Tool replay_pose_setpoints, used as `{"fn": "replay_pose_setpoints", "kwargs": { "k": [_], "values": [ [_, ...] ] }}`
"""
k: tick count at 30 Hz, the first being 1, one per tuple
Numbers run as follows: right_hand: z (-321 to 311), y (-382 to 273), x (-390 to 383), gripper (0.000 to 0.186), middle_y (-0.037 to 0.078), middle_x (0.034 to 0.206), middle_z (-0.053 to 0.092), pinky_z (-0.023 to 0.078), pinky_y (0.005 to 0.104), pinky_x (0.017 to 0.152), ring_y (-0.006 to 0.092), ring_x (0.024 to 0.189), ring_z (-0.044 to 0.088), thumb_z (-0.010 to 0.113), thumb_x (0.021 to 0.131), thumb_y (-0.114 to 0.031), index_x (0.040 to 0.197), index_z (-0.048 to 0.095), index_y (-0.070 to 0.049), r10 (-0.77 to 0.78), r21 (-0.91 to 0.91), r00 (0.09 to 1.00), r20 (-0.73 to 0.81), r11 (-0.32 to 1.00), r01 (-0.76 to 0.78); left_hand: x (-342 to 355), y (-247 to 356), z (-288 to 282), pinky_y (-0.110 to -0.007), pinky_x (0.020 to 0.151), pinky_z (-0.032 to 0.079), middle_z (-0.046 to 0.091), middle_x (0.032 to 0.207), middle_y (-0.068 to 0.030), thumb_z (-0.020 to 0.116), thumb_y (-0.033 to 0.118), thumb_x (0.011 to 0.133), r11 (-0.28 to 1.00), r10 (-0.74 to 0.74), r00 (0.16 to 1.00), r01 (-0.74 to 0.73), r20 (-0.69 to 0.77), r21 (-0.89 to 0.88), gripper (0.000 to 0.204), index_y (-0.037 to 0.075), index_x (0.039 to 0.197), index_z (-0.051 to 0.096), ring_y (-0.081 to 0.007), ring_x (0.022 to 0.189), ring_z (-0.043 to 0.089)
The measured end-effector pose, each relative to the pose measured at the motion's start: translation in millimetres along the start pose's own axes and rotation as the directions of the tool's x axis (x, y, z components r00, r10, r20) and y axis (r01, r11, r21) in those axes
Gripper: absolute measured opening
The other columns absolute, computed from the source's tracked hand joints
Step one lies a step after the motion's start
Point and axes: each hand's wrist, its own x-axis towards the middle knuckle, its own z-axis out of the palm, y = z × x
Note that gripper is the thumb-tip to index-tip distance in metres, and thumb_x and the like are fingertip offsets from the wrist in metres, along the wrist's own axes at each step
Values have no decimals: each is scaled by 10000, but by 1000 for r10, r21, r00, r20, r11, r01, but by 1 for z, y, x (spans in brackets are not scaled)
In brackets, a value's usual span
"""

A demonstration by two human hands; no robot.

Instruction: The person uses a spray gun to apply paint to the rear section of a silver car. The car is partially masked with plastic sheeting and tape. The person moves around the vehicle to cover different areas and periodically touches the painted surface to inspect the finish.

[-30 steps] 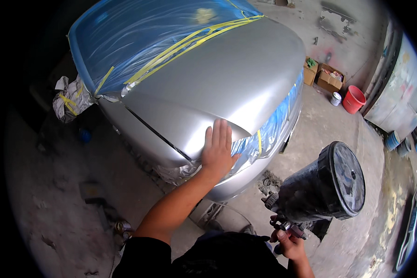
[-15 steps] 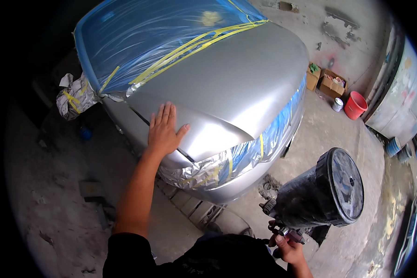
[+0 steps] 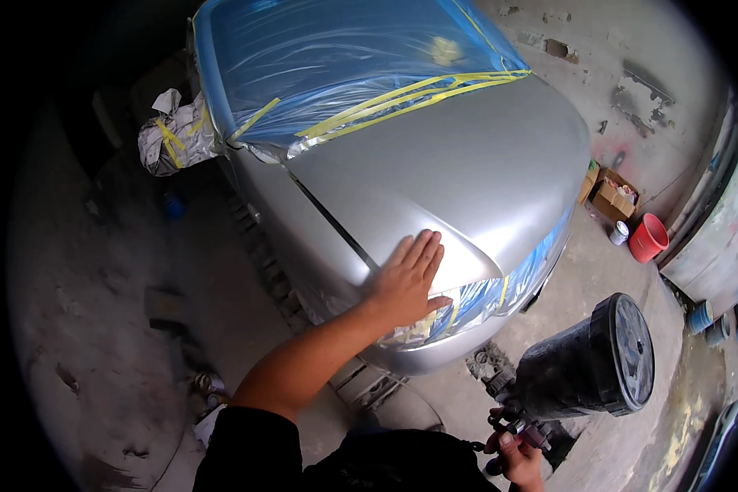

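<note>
A silver car hood (image 3: 467, 164) fills the middle. My left hand (image 3: 410, 275) lies flat, fingers stretched out, over the hood's front left corner beside the dark seam (image 3: 332, 217); whether the palm touches the paint I cannot tell. Down at the right, my right hand (image 3: 518, 461) grips a spray gun (image 3: 523, 425) with a large black cup (image 3: 578, 365), tilted so its round lid faces right. Blue plastic film (image 3: 328, 66) covers the windshield, held by yellow masking tape (image 3: 402, 102). More film (image 3: 476, 302) masks the car's front below the hood.
Crumpled, taped wrapping (image 3: 175, 139) covers the side mirror. On the floor at the right stand a cardboard box (image 3: 616, 195), a small can (image 3: 619, 234) and a red bucket (image 3: 649, 238). Several cans, one of them blue (image 3: 700, 317), line the right wall.
My left hand has slid right and toward the front edge of the hood. The car appears farther right as the view shifts. My right hand keeps hold of the spray gun.
</note>
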Motion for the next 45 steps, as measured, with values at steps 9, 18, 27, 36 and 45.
{"fn": "replay_pose_setpoints", "kwargs": {
  "k": [9, 18, 27, 36, 45],
  "values": [
    [43, 31, -15, 275, 120, 913, 633, 488, 281, 625, 160, 692, 613, 626, 905, -207, 1024, 565, 33, -12, -79, 1000, -12, 997, 11, 3, -225, -35, -431, 1161, 36, 113, 1524, -259, 366, 620, 902, 833, -553, 832, 551, -35, -47, 904, -83, 1439, 182, -346, 1437, 50],
    [94, 28, -13, 240, 91, 779, 623, 475, 289, 617, 163, 674, 602, 622, 907, -187, 953, 595, 47, 13, -129, 997, -79, 991, -23, -7, -112, -22, -461, 1157, 40, 133, 1497, -308, 402, 623, 892, 967, -231, 973, 230, 7, -108, 935, -128, 1411, 199, -392, 1425, 62],
    [85, 48, -18, 242, 118, 864, 642, 501, 308, 662, 180, 714, 618, 613, 908, -198, 936, 614, 43, -45, -146, 999, -17, 988, 42, 2, -177, -35, -459, 1155, 47, 116, 1499, -314, 362, 644, 895, 834, -552, 834, 552, 3, 7, 947, -124, 1419, 181, -408, 1422, 58],
    [78, 26, -12, 333, 173, 1108, 597, 525, 300, 662, 180, 738, 633, 612, 908, -203, 1113, 539, 49, -19, -69, 999, -38, 998, 17, 4, -171, -42, -437, 1161, 39, 97, 1531, -246, 337, 634, 906, 907, -413, 903, 420, 113, -35, 916, -85, 1443, 151, -343, 1439, 36],
    [71, 9, -3, 370, 195, 1170, 563, 534, 295, 650, 170, 729, 630, 582, 923, -175, 1183, 473, 65, -117, -48, 993, -33, 992, 115, 65, -72, -16, -481, 1154, 22, 136, 1524, -241, 342, 643, 898, 993, -116, 992, 116, 59, -6, 914, -75, 1441, 180, -347, 1436, 52]
  ]
}}
